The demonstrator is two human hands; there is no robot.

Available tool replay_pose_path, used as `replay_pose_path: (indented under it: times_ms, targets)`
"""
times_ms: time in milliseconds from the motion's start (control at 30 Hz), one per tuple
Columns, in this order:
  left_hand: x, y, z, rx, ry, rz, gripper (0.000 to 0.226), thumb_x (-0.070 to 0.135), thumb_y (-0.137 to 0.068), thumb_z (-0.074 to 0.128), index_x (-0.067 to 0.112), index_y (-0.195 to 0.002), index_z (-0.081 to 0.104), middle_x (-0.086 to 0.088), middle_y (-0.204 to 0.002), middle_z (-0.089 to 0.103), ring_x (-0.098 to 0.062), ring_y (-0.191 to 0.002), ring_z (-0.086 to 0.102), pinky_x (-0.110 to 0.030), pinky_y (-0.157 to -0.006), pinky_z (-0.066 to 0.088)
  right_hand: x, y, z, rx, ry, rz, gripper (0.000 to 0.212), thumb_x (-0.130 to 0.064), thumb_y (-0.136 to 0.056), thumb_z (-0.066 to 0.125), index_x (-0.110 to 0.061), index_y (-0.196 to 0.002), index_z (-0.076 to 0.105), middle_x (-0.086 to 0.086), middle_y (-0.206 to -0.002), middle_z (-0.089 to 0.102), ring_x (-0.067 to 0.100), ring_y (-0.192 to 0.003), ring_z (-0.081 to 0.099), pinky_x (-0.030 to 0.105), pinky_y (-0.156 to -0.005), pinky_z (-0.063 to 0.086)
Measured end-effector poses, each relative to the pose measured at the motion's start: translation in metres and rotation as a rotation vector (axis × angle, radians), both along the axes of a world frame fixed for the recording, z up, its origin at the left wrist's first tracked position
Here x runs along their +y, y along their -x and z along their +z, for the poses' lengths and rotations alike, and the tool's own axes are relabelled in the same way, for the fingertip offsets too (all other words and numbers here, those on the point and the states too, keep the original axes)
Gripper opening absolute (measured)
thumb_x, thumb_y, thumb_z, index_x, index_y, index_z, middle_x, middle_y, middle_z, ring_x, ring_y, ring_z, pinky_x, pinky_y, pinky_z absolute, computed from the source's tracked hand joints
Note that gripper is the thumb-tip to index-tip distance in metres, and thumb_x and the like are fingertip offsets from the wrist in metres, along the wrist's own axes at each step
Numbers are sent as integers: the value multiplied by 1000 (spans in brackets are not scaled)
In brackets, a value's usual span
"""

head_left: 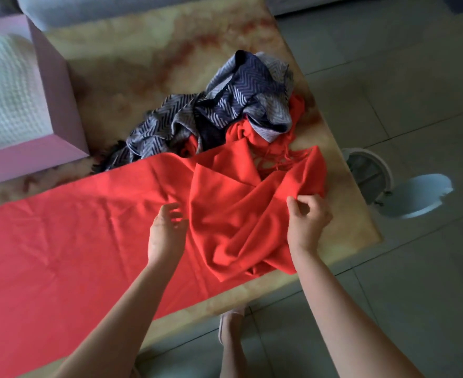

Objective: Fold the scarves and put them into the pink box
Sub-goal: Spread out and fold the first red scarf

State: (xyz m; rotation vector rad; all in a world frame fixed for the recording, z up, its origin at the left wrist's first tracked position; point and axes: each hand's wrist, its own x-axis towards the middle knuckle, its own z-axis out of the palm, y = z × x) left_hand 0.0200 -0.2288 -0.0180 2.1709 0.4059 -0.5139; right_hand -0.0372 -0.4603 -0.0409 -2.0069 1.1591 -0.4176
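Left hand [167,230], fingers loosely open, sits over the red scarf [75,236] spread on the counter [132,64]. Right hand [308,214] fingers pinch its bunched end. Patterned scarf [225,110] heaped behind; pink box [58,91] far left.

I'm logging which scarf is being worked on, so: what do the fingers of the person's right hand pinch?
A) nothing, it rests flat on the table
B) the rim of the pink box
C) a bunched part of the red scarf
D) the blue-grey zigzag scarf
C: the right hand has its fingers curled on a bunched fold of the red scarf, while the zigzag scarf lies heaped farther back and the pink box stands off to the left.
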Motion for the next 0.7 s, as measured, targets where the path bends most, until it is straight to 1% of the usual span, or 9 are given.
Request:
replay_pose_path:
  times_ms: [133, 200, 267, 367, 400, 467, 533, 633, 700]
  targets:
    - [-9, -7, 16, 131, 274, 24, 24, 47, -80, 54, 28, -92, 63, -1, -90, 68, -23, -94, 65, -41, -88, 49, 72, 30, 33, -187, -23, 349, 19, -23, -85, 61, -5, -80, 58, 14, -121, 58, 27, -132, 39, 29, -109, 28]
    - [-15, -11, 26, 258, 438, 83, 24, 52, -86, 54, 30, -86, 62, 2, -88, 65, -19, -89, 62, -37, -85, 46, 111, 48, 39, -215, -26, 546, 18, -22, -86, 59, -8, -76, 54, 12, -136, 51, 25, -141, 26, 26, -112, 23]
    - [-16, -14, 30, 342, 486, 89, 28, 55, -86, 53, 29, -89, 64, 3, -88, 64, -15, -84, 58, -33, -82, 46, 142, 63, 33, -215, -20, 679, 13, -18, -84, 61, -12, -75, 53, 4, -139, 50, 25, -143, 24, 31, -111, 27]
    - [-2, -11, 23, 240, 239, 25, 31, 41, -79, 70, 22, -103, 66, -1, -87, 64, -15, -83, 60, -27, -75, 45, 170, 74, 20, -170, -44, 753, 8, -17, -81, 65, -16, -80, 57, -4, -103, 60, 20, -135, 37, 42, -102, 37]
    - [7, -10, 20, 184, 150, 41, 33, 33, -79, 72, 18, -107, 65, -3, -87, 64, -18, -84, 61, -24, -72, 43, 175, 74, 18, -155, -49, 760, 6, -18, -81, 65, -17, -83, 60, -5, -100, 60, 18, -131, 41, 44, -101, 38]
    - [29, -5, 17, 77, 39, 89, 28, 25, -83, 69, 8, -104, 65, -5, -85, 63, -23, -84, 61, -23, -65, 36, 178, 73, 22, -152, -47, 761, 10, -20, -83, 62, -21, -93, 63, -8, -112, 61, 11, -124, 48, 44, -101, 37]
    - [55, 1, 12, 10, 6, 166, 25, 22, -87, 64, 2, -102, 63, -9, -86, 62, -25, -84, 59, -25, -67, 35, 172, 66, 27, -166, -72, 749, 17, -18, -85, 57, -19, -101, 64, -8, -119, 60, 8, -118, 52, 40, -101, 39]
    - [96, 12, 3, 11, 59, 358, 15, 16, -91, 57, 4, -100, 55, -11, -87, 58, -26, -83, 57, -39, -78, 49, 156, 48, 30, -149, 5, 737, 22, -11, -85, 55, -13, -104, 65, -4, -118, 61, 13, -115, 52, 32, -102, 39]
    - [120, 22, -2, 42, 162, 468, 5, 10, -93, 53, 6, -96, 51, -10, -85, 55, -24, -82, 55, -42, -73, 55, 151, 34, 26, -119, 74, 752, 28, -7, -81, 60, -11, -108, 65, 1, -121, 60, 19, -114, 52, 30, -103, 38]
